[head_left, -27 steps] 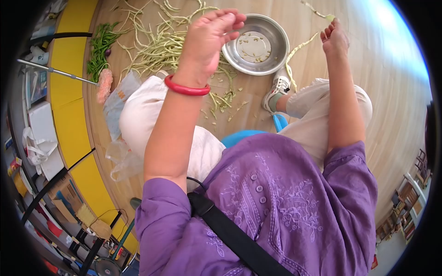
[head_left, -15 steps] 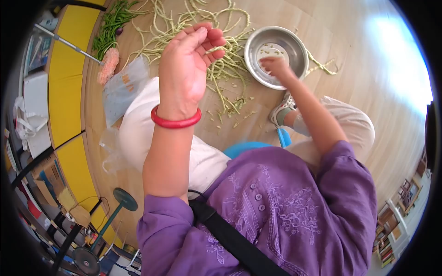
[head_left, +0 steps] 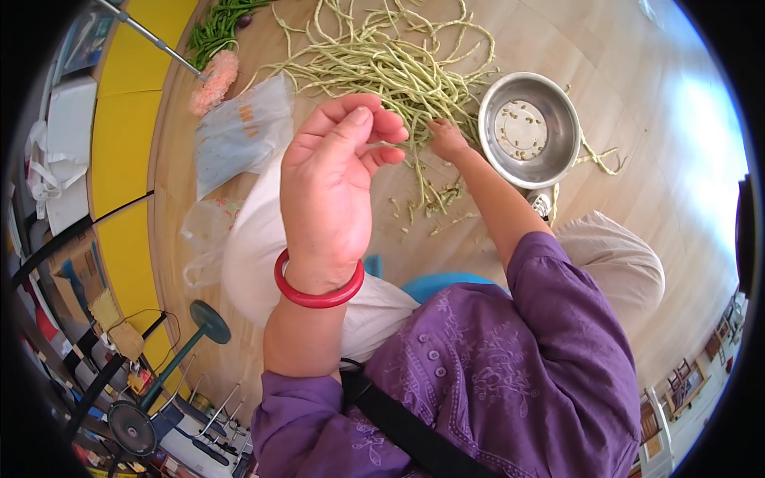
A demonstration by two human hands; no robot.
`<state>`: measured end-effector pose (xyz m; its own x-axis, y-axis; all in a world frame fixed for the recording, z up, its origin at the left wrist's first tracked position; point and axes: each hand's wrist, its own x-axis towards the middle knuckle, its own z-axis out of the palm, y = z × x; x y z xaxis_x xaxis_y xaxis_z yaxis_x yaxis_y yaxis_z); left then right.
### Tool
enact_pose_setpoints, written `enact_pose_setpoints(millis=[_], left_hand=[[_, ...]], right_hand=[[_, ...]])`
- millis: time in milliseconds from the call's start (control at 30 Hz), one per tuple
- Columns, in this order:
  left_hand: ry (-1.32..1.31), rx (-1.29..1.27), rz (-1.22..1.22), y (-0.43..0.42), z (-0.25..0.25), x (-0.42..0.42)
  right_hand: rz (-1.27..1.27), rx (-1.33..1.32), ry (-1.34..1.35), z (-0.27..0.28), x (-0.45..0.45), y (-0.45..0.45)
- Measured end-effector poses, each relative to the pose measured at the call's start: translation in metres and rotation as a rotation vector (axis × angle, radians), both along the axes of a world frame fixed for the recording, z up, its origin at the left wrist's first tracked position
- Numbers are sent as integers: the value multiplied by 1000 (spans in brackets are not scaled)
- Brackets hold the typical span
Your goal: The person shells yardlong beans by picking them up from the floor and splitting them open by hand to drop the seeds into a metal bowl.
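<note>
My left hand (head_left: 339, 175), with a red bangle at the wrist, is raised in front of the bean pile, palm turned up. Its fingers are bent and apart, and nothing shows between them. Long pale green beans (head_left: 382, 64) lie tangled on the floor. At the pile's lower right edge my right hand (head_left: 448, 142) touches the beans, its fingers partly hidden among them. Just right of it stands a steel basin (head_left: 568, 127) with small pieces on its bottom. Short scraps (head_left: 434, 199) lie below the pile.
Green peppers (head_left: 215, 32) and a dark round vegetable lie at the upper left, near a pink duster head (head_left: 215, 84) on a metal pole. A plastic bag (head_left: 243, 135) rests by my left knee. More beans (head_left: 599, 159) lie right of the basin. Yellow cabinet fronts (head_left: 127, 151) line the left.
My right hand has come from the far right, holding a bean strand, across the basin to the bean pile. My left hand stays raised. The view has shifted.
</note>
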<state>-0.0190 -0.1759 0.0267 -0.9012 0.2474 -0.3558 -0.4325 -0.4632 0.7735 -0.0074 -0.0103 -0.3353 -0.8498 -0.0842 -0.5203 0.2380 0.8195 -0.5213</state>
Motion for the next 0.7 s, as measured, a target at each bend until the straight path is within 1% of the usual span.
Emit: enact_pose_setpoints(millis=[67,100,167,200,233,333,367,467,567,667,700], left_hand=[[-2,-6,-1,1,0,1],[-6,-13,9,2,1,1],[-11,-24,7,5,-1,1],[-9,-33,7,5,-1,2],[-19,-17,5,6,-2,6],[-36,-1,-7,10,-1,11],[-47,-10,-7,11,0,15],[-73,-37,-6,9,-3,18],[-91,-52,10,5,-8,9],[-100,-91,29,3,-12,2],[-100,-106,31,4,-13,1]], right_hand=[[-23,-79,46,20,5,8],[-68,-122,173,21,8,8],[-90,-195,201,24,16,18],[-99,-235,219,35,18,20],[-124,-226,221,45,23,23],[-52,-125,154,46,33,35],[-43,-121,156,42,37,39],[-59,-160,17,32,31,36],[-41,-115,83,19,20,20],[-5,98,105,0,5,-2],[-48,100,77,1,-2,-7]])
